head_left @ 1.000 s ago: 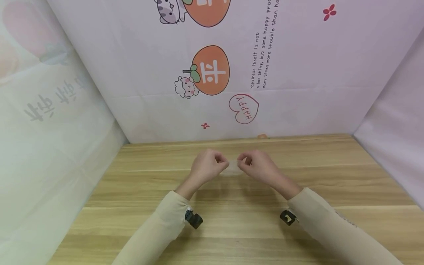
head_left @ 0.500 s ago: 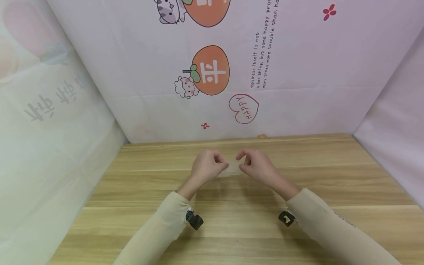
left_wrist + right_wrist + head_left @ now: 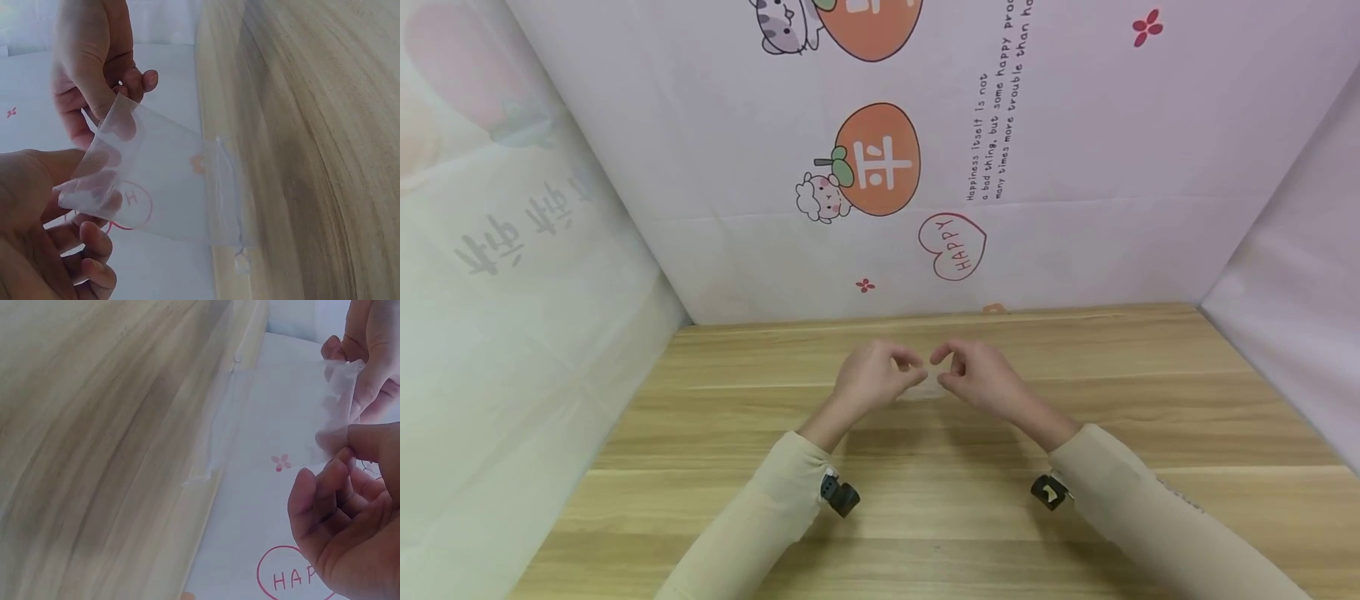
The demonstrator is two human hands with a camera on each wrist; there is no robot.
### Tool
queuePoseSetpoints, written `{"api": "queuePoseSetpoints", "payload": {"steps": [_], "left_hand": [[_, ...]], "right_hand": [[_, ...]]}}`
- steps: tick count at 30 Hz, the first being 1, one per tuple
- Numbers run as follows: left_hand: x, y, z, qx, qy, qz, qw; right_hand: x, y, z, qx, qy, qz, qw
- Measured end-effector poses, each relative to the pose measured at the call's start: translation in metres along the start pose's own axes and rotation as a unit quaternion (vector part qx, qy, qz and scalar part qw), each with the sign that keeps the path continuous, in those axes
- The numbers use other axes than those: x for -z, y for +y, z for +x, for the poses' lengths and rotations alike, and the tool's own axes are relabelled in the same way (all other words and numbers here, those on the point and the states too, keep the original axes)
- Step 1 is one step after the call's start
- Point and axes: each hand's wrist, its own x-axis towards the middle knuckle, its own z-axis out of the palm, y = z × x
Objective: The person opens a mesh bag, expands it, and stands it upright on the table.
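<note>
A small translucent mesh bag [image 3: 169, 169] hangs between the two hands, its upper rim at the fingers. In the head view the bag [image 3: 920, 388] is only a faint pale patch. My left hand [image 3: 871, 377] holds one side of the rim with thumb and fingers, and some fingertips show through the mesh. Opposite it, my right hand [image 3: 988, 382] pinches the other side of the rim, as the right wrist view shows near the fingertips [image 3: 340, 456]. At the bag's lower end is a crumpled seam with a small knot-like tip [image 3: 242, 259].
The hands are above a wood-grain table [image 3: 925, 517]. Behind it stands a white printed backdrop [image 3: 737, 167], with pale cloth sides at left [image 3: 512, 333] and right [image 3: 1300, 333]. Black cameras sit at the left cuff [image 3: 840, 495] and right cuff [image 3: 1049, 492].
The left fingertips have shifted slightly right toward the right hand and parted a little. The right index finger and thumb stand farther apart than a second ago.
</note>
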Motion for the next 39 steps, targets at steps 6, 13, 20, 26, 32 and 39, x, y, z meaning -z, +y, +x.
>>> {"api": "queuePoseSetpoints", "payload": {"steps": [6, 13, 20, 26, 32, 39], "left_hand": [[0.000, 0.002, -0.002, 0.002, 0.039, -0.006, 0.9992], [-0.006, 0.002, -0.002, 0.023, 0.091, -0.045, 0.9946], [-0.003, -0.008, -0.001, 0.034, 0.059, -0.091, 0.9935], [0.001, -0.012, -0.001, 0.037, 0.037, -0.099, 0.9937], [-0.004, -0.015, 0.000, 0.038, 0.047, -0.140, 0.9884], [-0.008, -0.013, -0.002, 0.060, 0.046, -0.237, 0.9685]], "right_hand": [[-0.002, -0.001, -0.001, -0.032, 0.018, 0.017, 0.9992], [-0.010, 0.000, -0.001, -0.075, 0.004, 0.123, 0.9895], [-0.009, 0.001, -0.001, -0.077, -0.006, 0.170, 0.9824], [-0.004, 0.004, 0.001, -0.079, -0.013, 0.133, 0.9879], [-0.007, 0.006, 0.001, -0.106, -0.006, 0.166, 0.9805], [-0.014, 0.003, 0.000, -0.153, -0.020, 0.300, 0.9415]]}}
